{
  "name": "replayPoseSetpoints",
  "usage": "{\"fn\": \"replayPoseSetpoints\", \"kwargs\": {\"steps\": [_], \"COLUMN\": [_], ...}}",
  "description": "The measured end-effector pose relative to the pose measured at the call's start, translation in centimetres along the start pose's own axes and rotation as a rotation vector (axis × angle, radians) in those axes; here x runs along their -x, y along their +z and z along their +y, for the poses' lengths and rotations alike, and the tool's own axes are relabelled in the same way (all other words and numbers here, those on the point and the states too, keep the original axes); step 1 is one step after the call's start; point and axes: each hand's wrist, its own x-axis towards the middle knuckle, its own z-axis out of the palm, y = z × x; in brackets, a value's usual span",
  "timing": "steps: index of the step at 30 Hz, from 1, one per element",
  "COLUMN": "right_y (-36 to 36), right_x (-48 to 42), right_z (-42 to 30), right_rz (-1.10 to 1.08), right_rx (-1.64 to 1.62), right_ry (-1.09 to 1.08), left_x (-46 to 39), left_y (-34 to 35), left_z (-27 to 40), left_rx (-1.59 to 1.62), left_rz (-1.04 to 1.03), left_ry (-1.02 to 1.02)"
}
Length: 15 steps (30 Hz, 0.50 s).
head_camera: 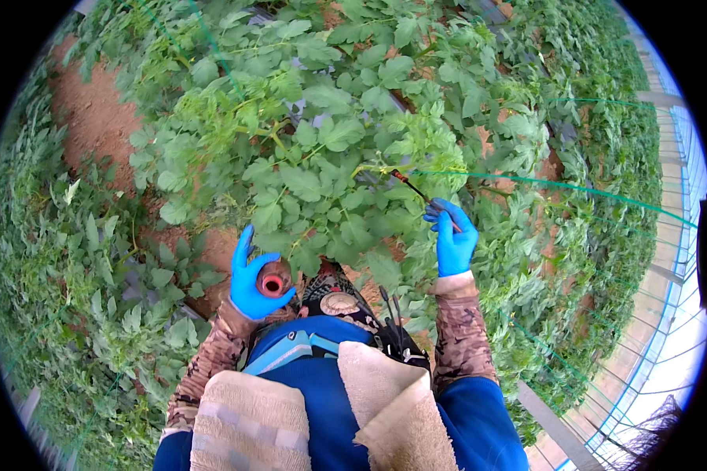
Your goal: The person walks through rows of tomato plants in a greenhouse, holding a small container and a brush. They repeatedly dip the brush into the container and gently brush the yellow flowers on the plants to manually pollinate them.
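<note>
My left hand (258,285), in a blue glove, is wrapped around a small clear bottle (276,271) with a red neck. The bottle's open mouth faces up towards me, and its inside looks dark. In my blue-gloved right hand (452,235) is a slender brush (411,186) with a dark shaft. Its reddish, banded tip points up and left, close to a pale green stem tip (380,168) of a tomato plant (306,176). Whether the brush touches that stem, I cannot tell.
A green string (554,183) stretches from near the brush to the right. Leafy plant rows (65,294) flank me, with reddish bare soil (97,118) at upper left. Black thin-handled tools (396,321) stick up at my waist. A towel (253,418) hangs over my chest.
</note>
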Motion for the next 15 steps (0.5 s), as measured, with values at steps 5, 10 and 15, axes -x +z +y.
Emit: {"fn": "replayPoseSetpoints", "kwargs": {"steps": [5, 10, 15], "right_y": [5.2, 14.8, 22.1], "right_x": [1.2, -3.9, -9.0], "right_z": [-3.9, -0.7, 3.6], "right_rz": [-0.276, -0.507, -0.477], "right_rx": [-0.15, -0.175, -0.219], "right_ry": [-0.028, -0.107, -0.172], "left_x": [-0.2, 1.8, 3.6], "left_y": [-2.0, -3.6, -5.0], "left_z": [0.1, -0.2, 0.3], "left_rx": [-0.027, -0.046, -0.059], "left_rz": [-0.01, 0.027, 0.094], "left_ry": [0.033, 0.006, -0.046]}}
